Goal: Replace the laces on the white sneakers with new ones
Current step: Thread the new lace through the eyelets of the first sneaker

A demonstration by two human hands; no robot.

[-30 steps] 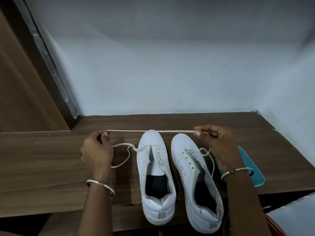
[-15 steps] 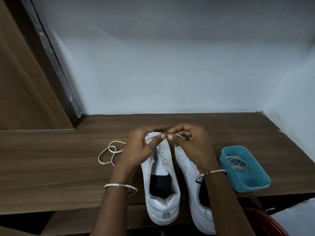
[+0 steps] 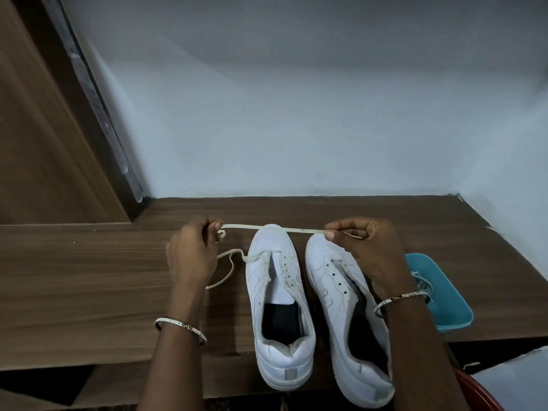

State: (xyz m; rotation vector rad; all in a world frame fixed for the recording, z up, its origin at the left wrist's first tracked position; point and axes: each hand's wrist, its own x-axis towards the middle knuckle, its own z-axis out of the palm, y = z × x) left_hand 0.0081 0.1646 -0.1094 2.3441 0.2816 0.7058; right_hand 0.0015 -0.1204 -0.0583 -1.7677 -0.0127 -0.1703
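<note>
Above the toes at mid-frame, I see the lace (image 3: pixel 284 229) held taut: left hand (image 3: pixel 192 256) and right hand (image 3: pixel 366 250) each pinch it, probably to straighten it for threading. Both sneakers (image 3: pixel 278 295) stand side by side on the desk (image 3: pixel 89 277), lower centre, heels towards me

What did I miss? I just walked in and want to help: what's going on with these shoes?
A person is holding a lace taut between the left hand and right hand, above the toes of two white sneakers on a wooden table. Another length of lace trails from the front eyelets of the sneaker by the left hand; the other sneaker's visible eyelets are bare. A teal tray beside the right wrist holds more laces.
</note>
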